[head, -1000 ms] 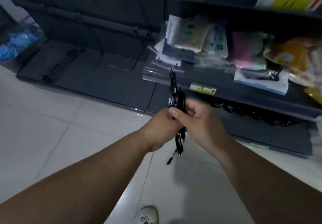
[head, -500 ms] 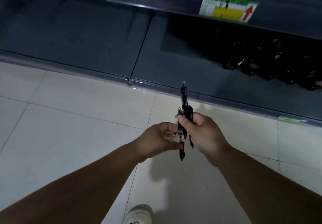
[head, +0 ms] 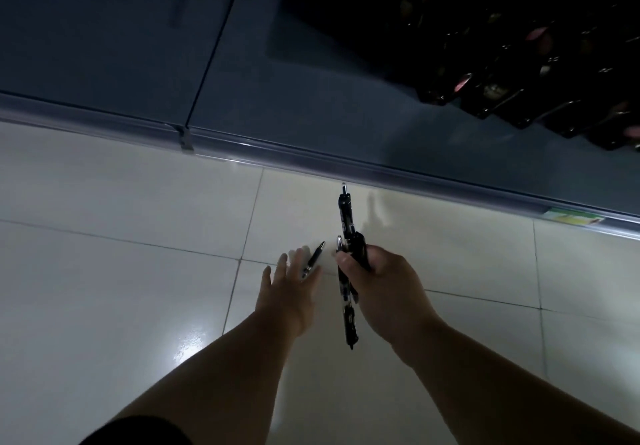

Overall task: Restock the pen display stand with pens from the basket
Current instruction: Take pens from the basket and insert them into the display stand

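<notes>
The right hand (head: 384,289) is curled into a fist round a bundle of black pens (head: 347,230), the thumb pressed across the front of them. The bundle stands roughly upright. One pen rises well above the knuckles with its clicker end uppermost, and the other ends stick out below the heel of the hand. The pens splay slightly apart at both ends.

Just to the left of it, the left hand (head: 287,292) is palm down with its fingers straight and spread, holding nothing. A single black pen (head: 313,259) lies at a slant at the tips of its index and middle fingers, silver tip pointing up and away from the hand. It seems to sit against the fingertips. The dim light does not show whether it touches them, lies on the floor or is in the air.

Under both hands is a pale tiled floor (head: 104,271) with a bright glare patch below the left forearm. Beyond the hands runs the front rail (head: 415,171) of a grey bottom shelf (head: 311,98). A green and yellow price label (head: 573,217) is on the rail to the right of the right hand. Dark glossy packaged goods (head: 519,64) sit on the shelf, far above and to the right.
</notes>
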